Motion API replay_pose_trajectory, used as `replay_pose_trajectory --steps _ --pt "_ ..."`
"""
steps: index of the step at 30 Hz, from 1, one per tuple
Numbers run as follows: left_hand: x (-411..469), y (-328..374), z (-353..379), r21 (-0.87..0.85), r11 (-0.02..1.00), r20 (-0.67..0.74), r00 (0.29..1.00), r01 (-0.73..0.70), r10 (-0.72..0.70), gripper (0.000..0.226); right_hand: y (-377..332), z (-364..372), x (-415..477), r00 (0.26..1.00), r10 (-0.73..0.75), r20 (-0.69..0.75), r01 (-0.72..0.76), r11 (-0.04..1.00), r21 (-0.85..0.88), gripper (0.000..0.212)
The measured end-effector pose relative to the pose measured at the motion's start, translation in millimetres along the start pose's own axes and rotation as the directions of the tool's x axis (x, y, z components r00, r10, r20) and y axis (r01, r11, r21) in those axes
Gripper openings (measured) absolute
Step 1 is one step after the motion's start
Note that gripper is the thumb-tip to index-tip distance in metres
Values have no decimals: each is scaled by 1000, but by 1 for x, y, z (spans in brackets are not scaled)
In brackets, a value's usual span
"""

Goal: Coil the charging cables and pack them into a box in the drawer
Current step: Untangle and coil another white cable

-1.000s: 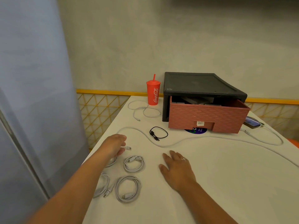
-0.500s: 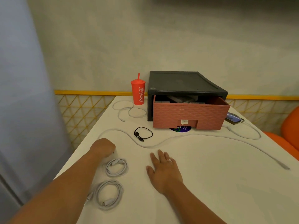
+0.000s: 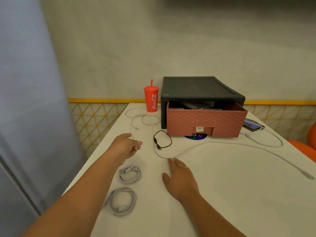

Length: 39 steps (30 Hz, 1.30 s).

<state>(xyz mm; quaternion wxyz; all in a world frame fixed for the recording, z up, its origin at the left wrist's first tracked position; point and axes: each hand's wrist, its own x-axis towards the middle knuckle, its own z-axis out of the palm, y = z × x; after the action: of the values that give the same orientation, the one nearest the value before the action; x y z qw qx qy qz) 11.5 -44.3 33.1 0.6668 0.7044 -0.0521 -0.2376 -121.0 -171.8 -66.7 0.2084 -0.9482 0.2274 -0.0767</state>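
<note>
My left hand (image 3: 125,146) pinches the plug end of a long white cable (image 3: 222,144) just above the table (image 3: 230,194). That cable loops past my right hand (image 3: 180,179) and trails off to the right edge. My right hand lies flat on the table, its fingertips at the cable's bend. Two coiled white cables (image 3: 130,174) (image 3: 122,200) lie near my left forearm. A short black cable (image 3: 162,139) sits in front of the pink drawer (image 3: 205,120), which is pulled open from its black case (image 3: 196,88). Boxes show dimly inside the drawer.
A red cup with a straw (image 3: 151,101) stands left of the case, with a loose white cable (image 3: 142,117) beside it. A phone (image 3: 252,124) with its own cable (image 3: 266,140) lies right of the drawer. An orange seat (image 3: 301,147) is past the table's right edge.
My left hand closed on the long cable's plug end and lifted it forward. My right hand stayed flat on the table, and the cable's bend now reaches its fingertips.
</note>
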Motion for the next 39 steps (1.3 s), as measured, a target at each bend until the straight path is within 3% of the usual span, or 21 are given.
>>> replay_pose_trajectory --steps 2,5,10,14,17,20,23,26,27,29,32,34,37,39 --pt "-20 9 5 12 1000 101 995 7 -8 32 2 -2 -3 994 51 -92 -34 983 180 59" --pt "-45 17 10 -15 1000 185 983 -3 6 35 6 -6 -7 974 146 -174 -66 914 400 59" --pt "-85 40 18 -97 986 366 916 -136 163 24 8 -7 -13 993 21 -118 7 973 230 65" --pt "-111 57 21 -78 932 418 837 -354 352 31 8 -7 -15 996 -5 -86 16 992 129 64" --pt "-119 63 21 -45 865 428 773 -500 469 29 7 -11 -16 995 24 -97 -10 990 143 42" --pt "-120 69 21 -57 827 370 757 -559 538 27 3 -28 -24 993 -90 -70 107 944 311 20" --pt "-115 70 19 -158 823 303 766 -546 567 26 -1 -58 -39 978 -202 43 145 821 552 18" --pt "-106 63 20 -57 783 258 749 -619 611 28 -10 -93 -53 952 -287 105 123 674 729 14" --pt "-103 59 21 44 752 254 735 -658 628 30 -12 -104 -57 951 -298 87 123 619 775 8" --pt "-100 51 23 234 698 291 734 -677 614 30 -11 -125 -62 952 -305 6 158 510 845 16" --pt "-100 37 27 368 677 417 764 -638 493 28 -3 -143 -62 942 -303 -146 247 329 911 32" --pt "-100 28 31 358 716 504 770 -599 392 25 2 -150 -59 942 -263 -206 264 206 942 46" --pt "-101 20 36 342 792 568 782 -506 255 32 7 -159 -53 939 -191 -285 301 61 952 47" --pt "-104 19 35 245 853 596 766 -460 241 39 10 -163 -50 938 -130 -321 319 -39 947 44"
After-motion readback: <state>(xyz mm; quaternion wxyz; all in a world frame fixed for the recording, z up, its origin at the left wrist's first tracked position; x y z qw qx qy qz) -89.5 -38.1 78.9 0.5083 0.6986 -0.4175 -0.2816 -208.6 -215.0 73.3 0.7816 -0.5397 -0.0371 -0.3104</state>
